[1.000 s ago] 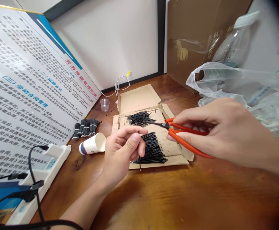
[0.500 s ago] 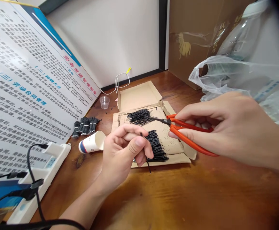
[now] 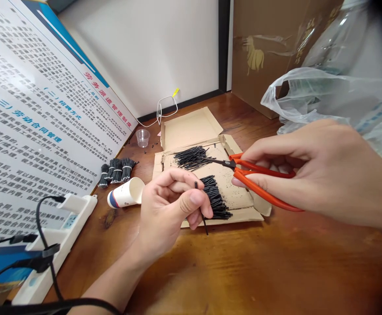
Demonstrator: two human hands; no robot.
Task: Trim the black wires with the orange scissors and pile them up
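Between thumb and fingers, my left hand (image 3: 174, 203) pinches a short black wire (image 3: 205, 226), its lower end sticking out below the fingers. My right hand (image 3: 312, 168) grips scissors with red handles (image 3: 263, 192); their dark blades look closed and point left, over the cardboard. Beyond both hands lies an opened cardboard box (image 3: 240, 192) scattered with tiny dark bits. It holds a far pile of black wires (image 3: 191, 157) close to the blade tips, and a nearer pile of black wires (image 3: 215, 197) that my left hand partly covers.
Tied wire bundles (image 3: 117, 170) lie left, beside a tipped paper cup (image 3: 127, 193). A clear plastic cup (image 3: 142, 138) and a white cable (image 3: 159, 111) sit farther back. A power strip (image 3: 62, 245) lines the left edge. A plastic bag (image 3: 309, 96) and brown box (image 3: 259, 57) stand right.
The camera view has shifted slightly. Both hands keep almost the same places, the left still pinching the wire and the right still holding the scissors.
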